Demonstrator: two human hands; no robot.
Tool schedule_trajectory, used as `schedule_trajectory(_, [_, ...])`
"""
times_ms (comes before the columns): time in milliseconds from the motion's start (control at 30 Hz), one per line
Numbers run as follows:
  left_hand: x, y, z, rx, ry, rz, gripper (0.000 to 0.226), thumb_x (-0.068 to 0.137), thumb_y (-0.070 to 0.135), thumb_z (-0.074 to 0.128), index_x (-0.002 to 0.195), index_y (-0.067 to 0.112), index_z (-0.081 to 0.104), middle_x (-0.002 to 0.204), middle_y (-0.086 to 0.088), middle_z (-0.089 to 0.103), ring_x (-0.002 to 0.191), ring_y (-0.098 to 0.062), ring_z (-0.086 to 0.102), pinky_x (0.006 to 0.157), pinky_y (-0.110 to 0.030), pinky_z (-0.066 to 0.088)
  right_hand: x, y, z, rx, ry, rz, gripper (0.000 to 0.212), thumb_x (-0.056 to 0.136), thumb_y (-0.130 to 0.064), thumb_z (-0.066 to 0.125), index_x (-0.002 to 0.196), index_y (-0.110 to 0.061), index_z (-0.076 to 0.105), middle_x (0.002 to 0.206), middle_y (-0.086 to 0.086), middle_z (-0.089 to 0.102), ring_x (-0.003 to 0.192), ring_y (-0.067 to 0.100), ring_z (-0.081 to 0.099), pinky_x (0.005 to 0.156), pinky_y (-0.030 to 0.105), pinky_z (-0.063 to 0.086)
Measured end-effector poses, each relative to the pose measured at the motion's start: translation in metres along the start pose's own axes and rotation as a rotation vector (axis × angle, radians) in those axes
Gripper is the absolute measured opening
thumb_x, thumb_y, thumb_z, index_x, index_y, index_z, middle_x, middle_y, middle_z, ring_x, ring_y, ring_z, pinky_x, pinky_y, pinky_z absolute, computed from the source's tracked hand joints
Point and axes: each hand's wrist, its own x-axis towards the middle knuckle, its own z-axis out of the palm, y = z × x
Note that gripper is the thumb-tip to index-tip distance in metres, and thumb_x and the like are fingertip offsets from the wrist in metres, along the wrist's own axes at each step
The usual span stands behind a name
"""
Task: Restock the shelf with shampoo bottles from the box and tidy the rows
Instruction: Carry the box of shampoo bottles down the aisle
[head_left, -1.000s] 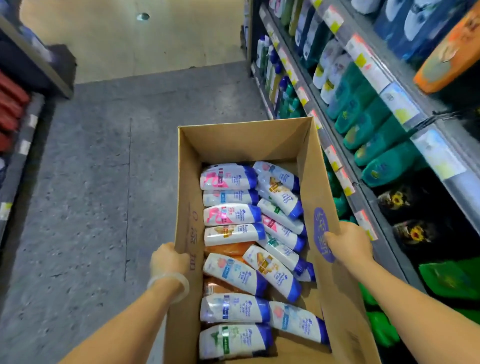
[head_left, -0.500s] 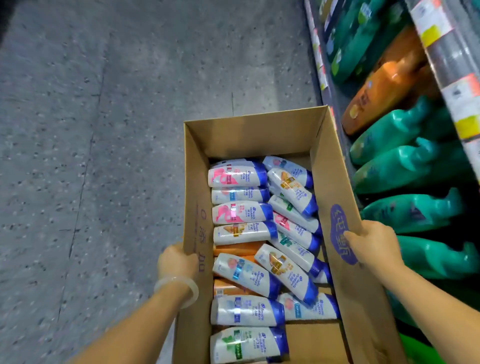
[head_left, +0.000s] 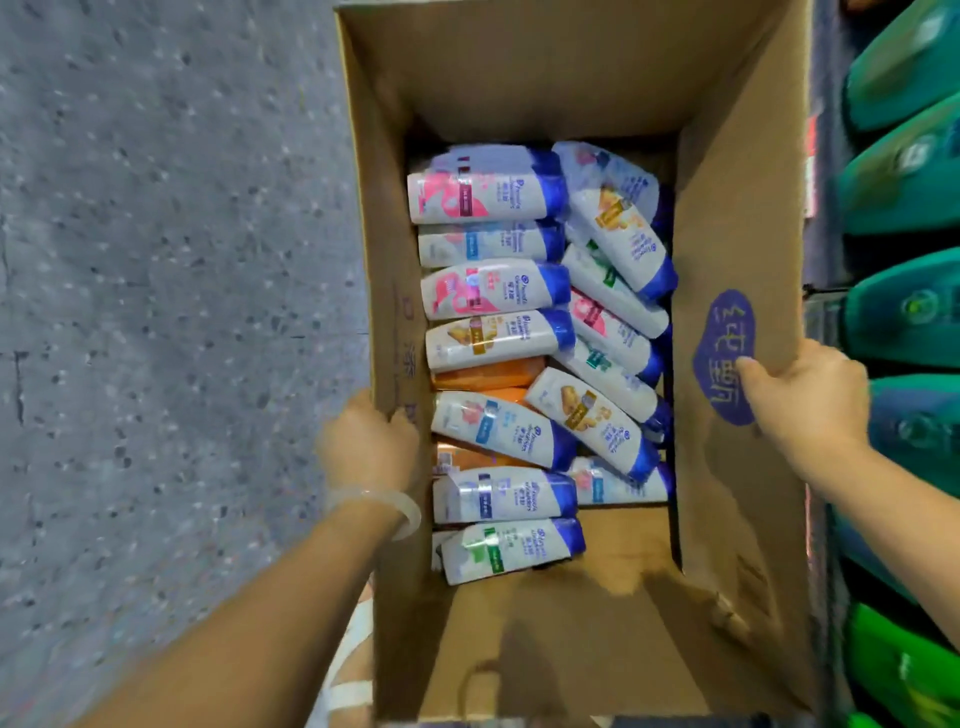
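Dim, bluish light; soft motion blur; wide-angle edge distortion.

Box (head_left: 737, 218) open on top; near end bare, shampoo bottles (head_left: 498, 338) beyond.

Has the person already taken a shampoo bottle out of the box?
No, both the left hand and right hand grip the side walls of the box, and neither holds a bottle.

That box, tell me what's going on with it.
A person holds an open cardboard box by its two long sides, the left hand gripping one wall and the right hand the other. White shampoo bottles with blue caps lie inside, over a few orange ones. Green bottles fill the shelf on the right. No bottle has been picked up yet.
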Motion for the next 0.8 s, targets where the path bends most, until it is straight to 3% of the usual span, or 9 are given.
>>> schedule_trajectory(267, [-0.001, -0.002, 0.002, -0.008, 0.023, -0.014, 0.017, 0.088, 0.017, 0.053, 0.095, 0.003, 0.059, 0.093, -0.016, 0.067, 0.072, -0.028, 0.053, 0.061, -0.03, 0.042, -0.001, 0.005, 0.005, -0.014, 0.017, -0.009, 0.037, 0.086, -0.026, 0.059, 0.095, 0.009, 0.063, 0.088, 0.031, 0.066, 0.083, 0.045, 0.062, 0.071, 0.045, 0.053])
schedule_trajectory(433, [-0.004, 0.002, -0.006, -0.032, -0.04, -0.05, 0.025, 0.089, 0.019, 0.052, 0.109, 0.003, 0.053, 0.105, -0.017, 0.065, 0.079, -0.031, 0.055, 0.067, -0.033, 0.046, -0.004, 0.002, -0.003, 0.017, -0.092, 0.077, 0.042, 0.087, -0.03, 0.059, 0.113, 0.002, 0.052, 0.108, 0.026, 0.062, 0.099, 0.043, 0.058, 0.077, 0.045, 0.049])
schedule_trajectory(533, [-0.013, 0.003, -0.022, -0.029, -0.165, -0.062, 0.072, 0.087, 0.028, 0.06, 0.143, 0.011, 0.019, 0.134, -0.017, 0.05, 0.114, -0.036, 0.054, 0.09, -0.044, 0.047, -0.027, -0.004, -0.018, 0.042, -0.155, 0.127, 0.065, 0.084, -0.029, 0.065, 0.133, -0.001, 0.033, 0.132, 0.025, 0.046, 0.12, 0.041, 0.045, 0.093, 0.048, 0.041])
schedule_trajectory(600, [-0.027, 0.007, -0.039, 0.044, -0.169, -0.007, 0.089, 0.084, 0.031, 0.064, 0.148, 0.013, 0.005, 0.149, -0.015, 0.031, 0.133, -0.035, 0.037, 0.105, -0.046, 0.036, -0.056, -0.005, -0.031, 0.105, -0.11, 0.045, 0.068, 0.083, -0.022, 0.065, 0.137, -0.002, 0.03, 0.137, 0.023, 0.041, 0.126, 0.039, 0.039, 0.101, 0.045, 0.035])
schedule_trajectory(667, [-0.048, 0.012, -0.056, 0.144, -0.167, 0.082, 0.085, 0.083, 0.029, 0.065, 0.147, 0.01, 0.012, 0.15, -0.015, 0.027, 0.136, -0.032, 0.031, 0.109, -0.044, 0.031, -0.095, -0.004, -0.043, 0.214, -0.15, 0.015, 0.06, 0.083, -0.015, 0.064, 0.134, 0.0, 0.036, 0.133, 0.023, 0.044, 0.124, 0.037, 0.041, 0.101, 0.042, 0.035])
schedule_trajectory(800, [-0.095, 0.03, -0.085, 0.166, -0.261, 0.168, 0.061, 0.08, 0.024, 0.064, 0.133, 0.019, 0.035, 0.134, -0.009, 0.048, 0.116, -0.029, 0.052, 0.097, -0.043, 0.046, -0.168, 0.005, -0.058, 0.219, -0.369, 0.073, 0.051, 0.087, -0.012, 0.057, 0.133, 0.0, 0.039, 0.131, 0.021, 0.048, 0.122, 0.035, 0.045, 0.103, 0.039, 0.033])
